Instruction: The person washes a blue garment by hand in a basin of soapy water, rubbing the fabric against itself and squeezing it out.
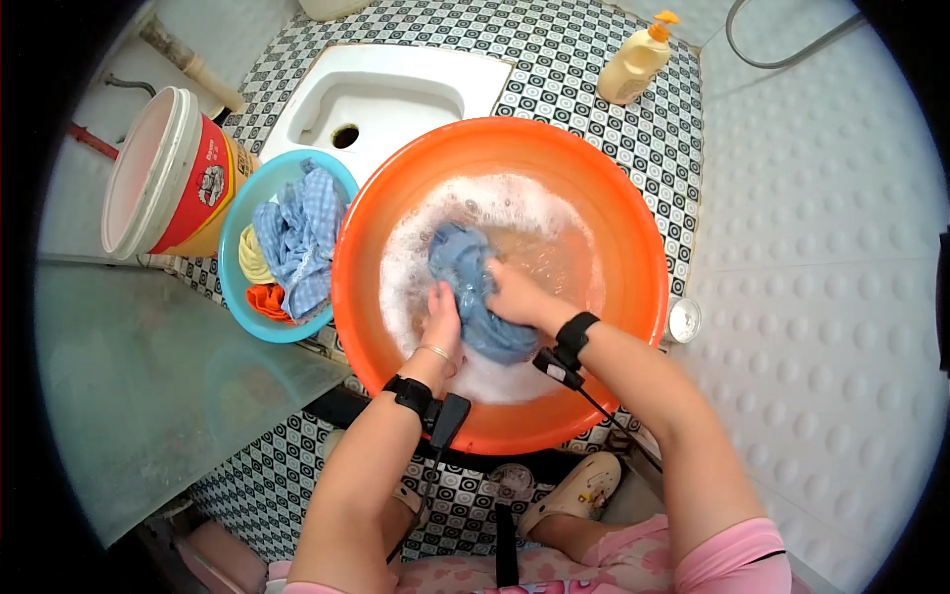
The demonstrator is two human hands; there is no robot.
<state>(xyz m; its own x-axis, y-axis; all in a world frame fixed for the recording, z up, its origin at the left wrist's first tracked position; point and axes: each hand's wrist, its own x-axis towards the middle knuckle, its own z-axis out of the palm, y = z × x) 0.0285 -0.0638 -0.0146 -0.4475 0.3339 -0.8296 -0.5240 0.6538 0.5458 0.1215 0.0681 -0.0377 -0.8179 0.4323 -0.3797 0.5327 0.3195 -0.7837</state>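
A wet blue cloth (pixel 473 287) lies bunched in the soapy water of a large orange basin (pixel 633 238). My right hand (pixel 517 297) grips the cloth from the right, its fingertips partly sunk in the folds. On the cloth's left edge my left hand (pixel 442 322) holds on, with a finger or thumb pointing up along the fabric and the other fingers hidden underneath. White foam (pixel 421 233) rings the murky water around the cloth. Both wrists wear black straps with small devices and cables.
Left of the orange basin, a light blue basin (pixel 234 287) holds a checked blue garment (pixel 302 233), yellow cloth and orange cloth. Behind are a tilted bucket (pixel 188 178), a white squat toilet (pixel 297 99) and a pump bottle (pixel 634 65). A small cup (pixel 684 320) stands beside the right wall.
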